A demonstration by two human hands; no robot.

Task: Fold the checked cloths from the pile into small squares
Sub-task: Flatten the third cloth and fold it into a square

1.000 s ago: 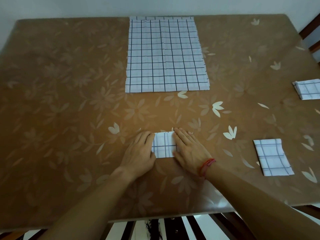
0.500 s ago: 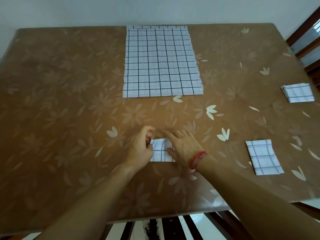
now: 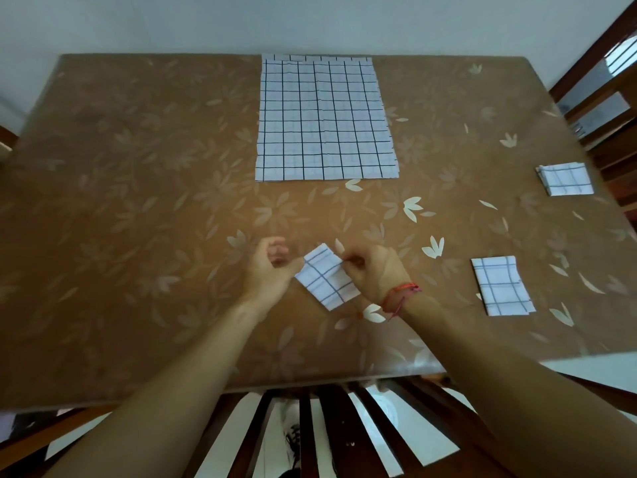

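A small folded checked cloth (image 3: 325, 277), white with dark lines, lies turned at an angle near the table's front middle. My left hand (image 3: 270, 270) pinches its left corner with thumb and fingers. My right hand (image 3: 374, 270), with a red string at the wrist, grips its right edge. The pile of flat checked cloths (image 3: 324, 119) lies at the far middle of the table. One folded cloth (image 3: 501, 286) rests to the right of my hands. Another folded cloth (image 3: 565, 179) sits near the right edge.
The table (image 3: 138, 201) has a brown cover with a pale flower pattern. A slatted wooden chair (image 3: 310, 432) stands at the near edge below my arms. More dark wooden chair frames (image 3: 610, 98) stand beyond the right edge. A pale wall runs behind the table.
My hands went from pressing flat on the small cloth to gripping its sides. The cloth has turned from square-on to an angle. The view has tilted down slightly.
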